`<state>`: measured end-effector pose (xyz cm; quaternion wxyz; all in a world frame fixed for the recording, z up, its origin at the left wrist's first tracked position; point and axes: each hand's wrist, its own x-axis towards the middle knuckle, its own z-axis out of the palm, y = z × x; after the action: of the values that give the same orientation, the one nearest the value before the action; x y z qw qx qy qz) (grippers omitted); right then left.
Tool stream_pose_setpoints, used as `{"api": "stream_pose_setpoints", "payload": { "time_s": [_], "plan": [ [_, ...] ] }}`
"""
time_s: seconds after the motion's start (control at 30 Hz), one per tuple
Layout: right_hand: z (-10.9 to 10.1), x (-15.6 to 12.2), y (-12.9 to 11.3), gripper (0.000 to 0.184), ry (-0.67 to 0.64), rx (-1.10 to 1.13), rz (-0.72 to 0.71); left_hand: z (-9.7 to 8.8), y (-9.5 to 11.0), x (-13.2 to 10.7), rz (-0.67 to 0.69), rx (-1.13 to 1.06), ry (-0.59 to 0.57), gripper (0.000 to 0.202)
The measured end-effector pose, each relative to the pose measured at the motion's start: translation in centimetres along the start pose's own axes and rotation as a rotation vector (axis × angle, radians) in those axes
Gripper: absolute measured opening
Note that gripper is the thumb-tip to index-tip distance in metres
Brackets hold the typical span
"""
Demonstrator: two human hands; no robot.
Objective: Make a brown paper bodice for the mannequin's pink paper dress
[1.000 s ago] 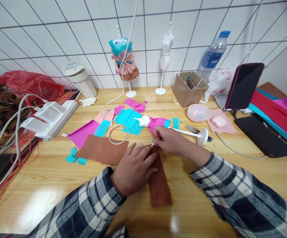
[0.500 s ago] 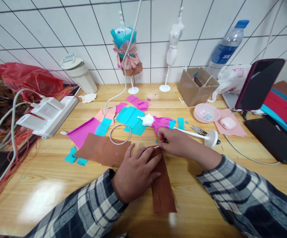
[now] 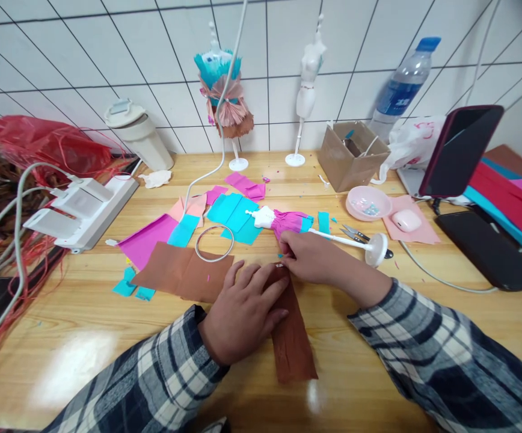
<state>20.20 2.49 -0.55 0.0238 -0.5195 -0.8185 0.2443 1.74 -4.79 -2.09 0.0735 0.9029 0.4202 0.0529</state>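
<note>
A brown crepe paper strip (image 3: 293, 337) lies lengthwise on the wooden table in front of me. My left hand (image 3: 245, 313) rests palm down over its left side, fingers stretched out and pressing it. At the strip's far end is a small white piece (image 3: 279, 264) that looks like tape. Right beside that piece, my right hand (image 3: 310, 255) has thumb and forefinger pinched; what lies between them is hidden. Just beyond the right hand, a small white mannequin (image 3: 263, 217) in a pink and blue paper skirt (image 3: 290, 222) lies on its side.
Left of my hands are a wider brown sheet (image 3: 182, 273), a ring (image 3: 214, 243) and blue paper (image 3: 236, 216). Scissors (image 3: 353, 232) lie by the mannequin's base. Behind stand a dressed mannequin (image 3: 225, 102), a bare one (image 3: 306, 90), a cardboard box (image 3: 349, 165) and a pink bowl (image 3: 368, 203).
The whole view has shifted slightly, so things sit a little further left. Both hands keep nearly the same places on the brown strip.
</note>
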Motion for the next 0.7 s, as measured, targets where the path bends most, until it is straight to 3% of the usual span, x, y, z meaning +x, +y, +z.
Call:
{"api": "stream_pose_setpoints", "payload": {
  "time_s": [0.7],
  "plan": [
    [0.55, 0.10, -0.14, 0.015, 0.043, -0.127, -0.009, -0.17, 0.06, -0.14, 0.017, 0.027, -0.014, 0.048]
  ]
}}
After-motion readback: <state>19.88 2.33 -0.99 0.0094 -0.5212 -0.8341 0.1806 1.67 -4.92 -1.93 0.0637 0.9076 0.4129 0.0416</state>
